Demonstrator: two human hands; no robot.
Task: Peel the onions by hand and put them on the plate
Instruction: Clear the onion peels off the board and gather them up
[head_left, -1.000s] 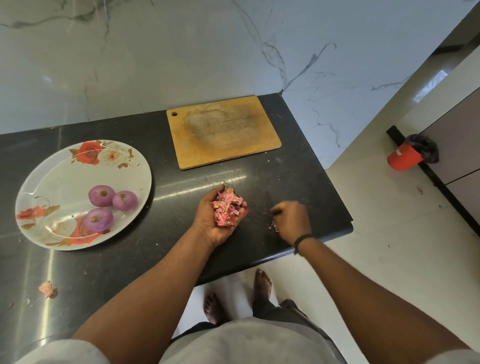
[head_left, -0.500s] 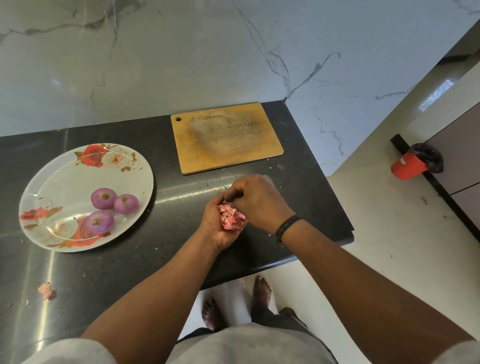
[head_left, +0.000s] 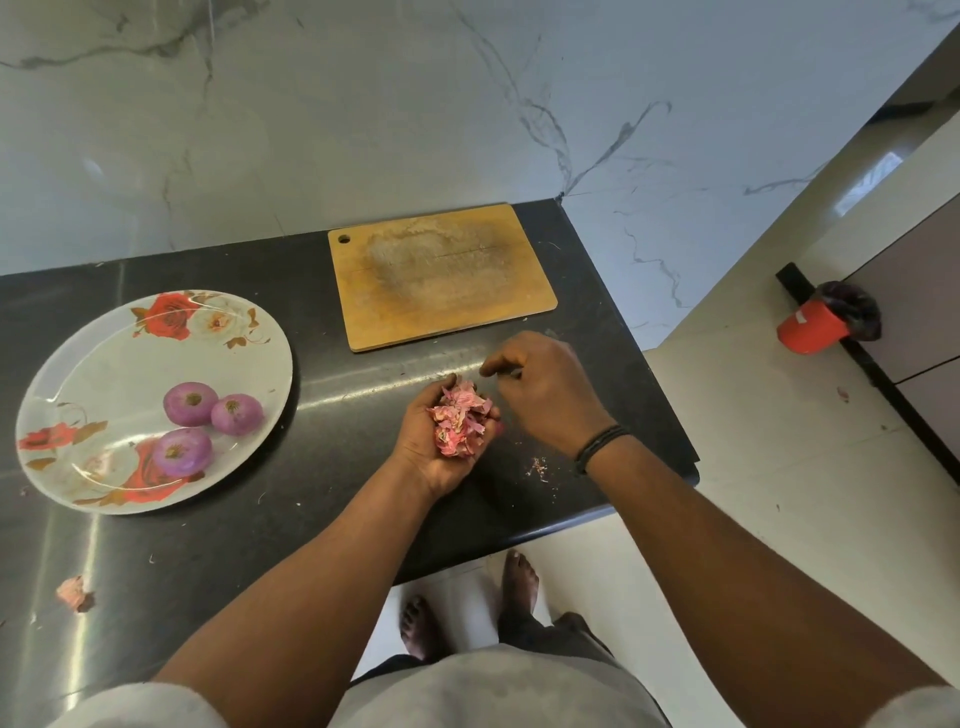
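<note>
Three peeled purple onions (head_left: 210, 423) lie together on the flowered white plate (head_left: 93, 353) at the left of the black counter. My left hand (head_left: 434, 457) is palm up near the counter's front edge, fingers cupped round a heap of pink onion peels (head_left: 460, 418). Just right of the heap is my right hand (head_left: 540, 392), knuckles up, fingers curled with the fingertips pinched together above the counter. Whether anything is between those fingertips cannot be made out.
A worn wooden cutting board (head_left: 441, 278) lies behind my hands. Peel scraps (head_left: 537, 467) sit near the counter's right edge, and one loose peel (head_left: 72, 592) lies at the front left. A red bin with a black liner (head_left: 826, 325) stands on the floor to the right.
My right hand went from the counter at the right onto the peel heap, then lifted off to the heap's upper right. The left hand stayed put with the peels.
</note>
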